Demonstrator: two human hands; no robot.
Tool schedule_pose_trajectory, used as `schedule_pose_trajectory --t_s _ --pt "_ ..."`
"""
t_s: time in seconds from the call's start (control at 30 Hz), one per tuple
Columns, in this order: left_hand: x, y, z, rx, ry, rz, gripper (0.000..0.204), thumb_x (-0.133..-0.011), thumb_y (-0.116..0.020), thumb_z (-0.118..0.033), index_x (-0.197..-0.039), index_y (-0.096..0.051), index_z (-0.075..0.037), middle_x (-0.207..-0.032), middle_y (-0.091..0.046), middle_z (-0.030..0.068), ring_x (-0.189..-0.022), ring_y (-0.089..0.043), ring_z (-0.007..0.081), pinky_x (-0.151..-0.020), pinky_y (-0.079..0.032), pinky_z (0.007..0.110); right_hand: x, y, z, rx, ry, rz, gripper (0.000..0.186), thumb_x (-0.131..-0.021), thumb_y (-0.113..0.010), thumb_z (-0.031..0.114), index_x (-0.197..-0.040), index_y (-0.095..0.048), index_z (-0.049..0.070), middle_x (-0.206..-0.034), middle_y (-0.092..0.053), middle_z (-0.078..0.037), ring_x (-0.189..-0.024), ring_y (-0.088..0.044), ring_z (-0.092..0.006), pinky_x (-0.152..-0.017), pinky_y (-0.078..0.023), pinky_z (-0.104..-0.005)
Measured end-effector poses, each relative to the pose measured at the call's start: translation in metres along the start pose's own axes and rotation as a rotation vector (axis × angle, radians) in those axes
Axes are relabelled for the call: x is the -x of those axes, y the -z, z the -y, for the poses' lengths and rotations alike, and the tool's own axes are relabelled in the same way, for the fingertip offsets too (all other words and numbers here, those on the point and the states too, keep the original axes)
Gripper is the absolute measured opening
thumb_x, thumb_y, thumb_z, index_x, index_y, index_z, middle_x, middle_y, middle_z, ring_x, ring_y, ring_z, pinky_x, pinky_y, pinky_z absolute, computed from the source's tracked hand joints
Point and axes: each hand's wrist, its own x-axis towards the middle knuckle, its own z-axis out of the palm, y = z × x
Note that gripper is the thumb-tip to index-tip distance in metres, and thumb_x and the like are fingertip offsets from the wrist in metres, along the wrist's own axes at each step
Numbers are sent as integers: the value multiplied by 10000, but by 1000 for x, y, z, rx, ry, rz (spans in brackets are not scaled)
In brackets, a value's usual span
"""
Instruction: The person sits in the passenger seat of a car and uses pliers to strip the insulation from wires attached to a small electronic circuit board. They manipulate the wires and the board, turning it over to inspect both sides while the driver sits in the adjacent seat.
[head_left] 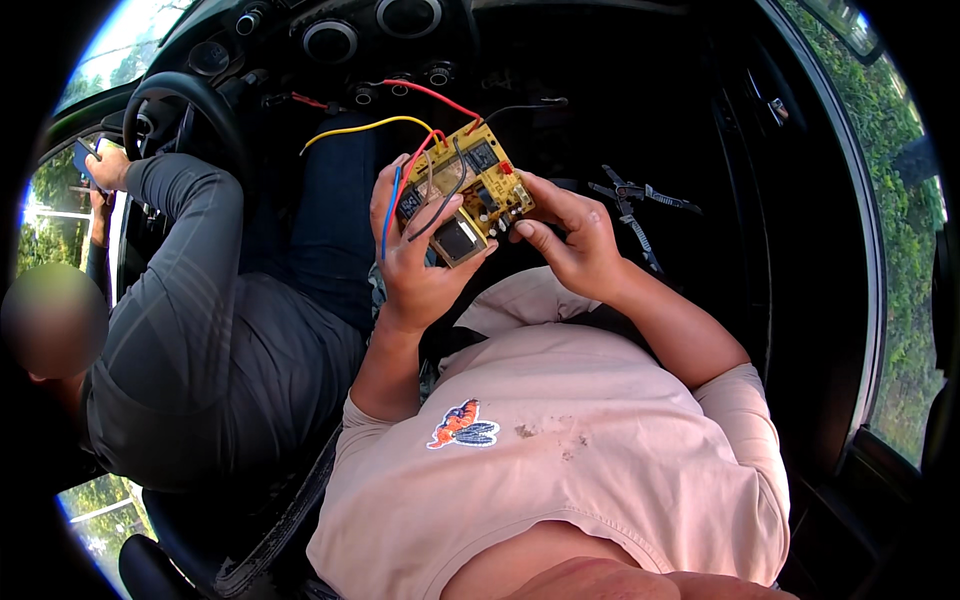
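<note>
Between my two hands, in front of my belly, I hold a yellow-brown circuit board (468,186) tilted toward me. My left hand (412,262) is closed round its left and lower edge, beside a boxy transformer (458,240). The fingers and thumb of my right hand (572,232) pinch the right edge near a small red part. Loose wires stand out from the board: a yellow wire (372,124) to the left, a red wire (432,92) and a black wire (520,106) at the far side, and a blue wire (389,215) across my left fingers.
We sit inside a vehicle. At my left a person in a dark long-sleeved top (215,330) sits by the steering wheel (190,105), holding a phone-like object (88,152). The dark dashboard has round vents (330,41). A strap-like item (630,195) lies beyond my right hand, near the door (780,110).
</note>
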Motion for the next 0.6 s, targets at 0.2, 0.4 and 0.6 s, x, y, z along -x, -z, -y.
schedule_pose_trajectory --t_s 0.2,0.4,0.6 --pt "0 -1 0 32 7 -12 586 -522 -872 -87 -1041 -600 -57 -1321 -434 283 -1291 -381 385 -1060 -335 456 0 1 0 -27 -37 19 503 -835 -589 -22 -1316 -441 -20 -959 -649 -147 -819 -660 -177 -746 -530 -290" --pt "-3 2 0 25 -16 22 591 -521 -866 -71 -1047 -598 -57 -1325 -431 282 -1290 -383 389 -1051 -344 448 -1 -1 -3 -49 6 -4 540 -811 -636 8 -1315 -445 -26 -981 -652 -145 -801 -656 -166 -755 -530 -291" --pt "-3 3 1 22 5 44 597 -548 -852 -88 -1086 -596 -81 -1312 -440 242 -1264 -388 395 -1003 -392 454 -2 2 -2 -21 46 -47 538 -767 -710 100 -1251 -508 -21 -1089 -599 -134 -870 -619 -163 -789 -514 -293"
